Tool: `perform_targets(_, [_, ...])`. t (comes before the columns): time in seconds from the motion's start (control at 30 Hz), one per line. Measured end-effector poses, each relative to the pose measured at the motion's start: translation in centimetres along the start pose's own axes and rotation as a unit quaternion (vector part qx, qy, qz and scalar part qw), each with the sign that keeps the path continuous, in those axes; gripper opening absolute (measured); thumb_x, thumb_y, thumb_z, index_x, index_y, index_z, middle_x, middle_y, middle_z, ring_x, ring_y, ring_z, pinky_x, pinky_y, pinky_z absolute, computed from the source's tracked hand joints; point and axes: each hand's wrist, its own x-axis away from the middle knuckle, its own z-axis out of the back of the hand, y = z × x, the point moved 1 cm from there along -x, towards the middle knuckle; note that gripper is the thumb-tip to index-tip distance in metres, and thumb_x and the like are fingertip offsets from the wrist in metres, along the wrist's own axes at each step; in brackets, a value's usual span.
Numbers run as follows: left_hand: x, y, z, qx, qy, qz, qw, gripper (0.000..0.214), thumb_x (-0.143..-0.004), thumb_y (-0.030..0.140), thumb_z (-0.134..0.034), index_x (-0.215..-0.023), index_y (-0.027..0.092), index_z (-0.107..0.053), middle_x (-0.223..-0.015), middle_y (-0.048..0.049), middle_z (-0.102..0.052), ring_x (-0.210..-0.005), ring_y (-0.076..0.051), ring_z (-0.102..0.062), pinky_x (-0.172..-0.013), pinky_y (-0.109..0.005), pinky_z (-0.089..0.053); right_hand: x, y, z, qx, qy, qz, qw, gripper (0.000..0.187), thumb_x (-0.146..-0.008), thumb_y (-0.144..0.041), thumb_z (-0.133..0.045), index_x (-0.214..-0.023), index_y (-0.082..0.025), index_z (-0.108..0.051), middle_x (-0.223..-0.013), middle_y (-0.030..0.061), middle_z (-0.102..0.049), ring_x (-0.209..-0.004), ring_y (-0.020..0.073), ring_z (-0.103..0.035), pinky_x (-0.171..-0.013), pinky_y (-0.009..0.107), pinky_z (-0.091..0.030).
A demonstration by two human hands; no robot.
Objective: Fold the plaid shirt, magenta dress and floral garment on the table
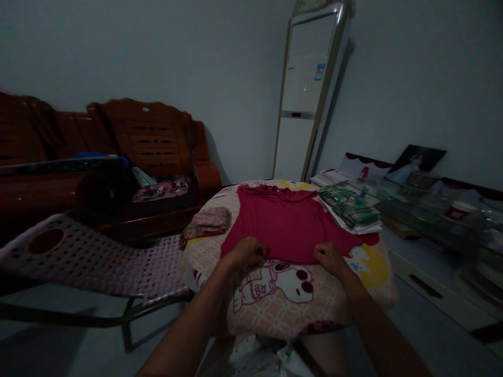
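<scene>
A dark red shirt (pixel 288 222) lies spread flat on a table covered with a cartoon-print cloth (pixel 283 298). My left hand (pixel 245 251) rests on the shirt's near left edge with its fingers curled and pinching the hem. My right hand (pixel 329 256) sits on the near right edge, fingers likewise closed on the fabric. Both forearms reach in from the bottom of the view.
A folded pink garment (pixel 208 221) lies at the table's left; folded green clothes (pixel 351 207) on papers at its right. A woven lounge chair (pixel 90 256) and a wooden sofa (pixel 118 157) stand left. A tall air conditioner (pixel 308 94) stands behind; a glass table (pixel 440 209) sits right.
</scene>
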Motion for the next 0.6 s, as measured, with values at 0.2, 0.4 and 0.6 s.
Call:
perform_targets(0.2, [1.0, -3.6, 2.6, -0.028, 0.234, 0.163, 0.958, 0.025, -0.088, 0.024, -0.051, -0.09, 0.013, -0.073, -0.088, -0.009, -0.073, -0.081, -0.02, -0.065, -0.073, -0.027, -0.046, -0.9, -1.7, 0.3, 0.014, 0.036, 0.006, 0.999, 0.02, -0.074, -0.023, -0.048, -0.066, -0.018, -0.065, -0.057, -0.0008, -0.062, -0.055, 0.0135, -0.054, -0.055, 0.024, -0.035])
perform_targets(0.4, [2.6, -6.3, 3.6, -0.136, 0.227, 0.384, 0.885, 0.032, -0.089, 0.037, -0.054, -0.1, 0.012, -0.07, -0.101, -0.0189, -0.073, -0.099, -0.032, -0.068, -0.078, -0.034, -0.049, -3.7, -5.3, -1.1, 0.106, -0.025, 0.041, 0.993, 0.024, -0.08, -0.017, -0.051, -0.087, -0.019, -0.074, -0.083, 0.0066, -0.075, -0.074, 0.0187, -0.066, -0.071, 0.028, -0.045])
perform_targets(0.6, [2.2, -5.3, 2.6, -0.129, 0.174, 0.406, 0.888, 0.027, -0.087, 0.038, -0.058, -0.103, 0.017, -0.065, -0.111, -0.0137, -0.072, -0.106, -0.028, -0.067, -0.08, -0.031, -0.049, -6.3, -7.0, -4.9, 0.126, -0.075, 0.138, 0.979, 0.03, -0.089, -0.023, -0.055, -0.116, -0.017, -0.068, -0.111, 0.0121, -0.071, -0.104, 0.0217, -0.064, -0.093, 0.035, -0.047])
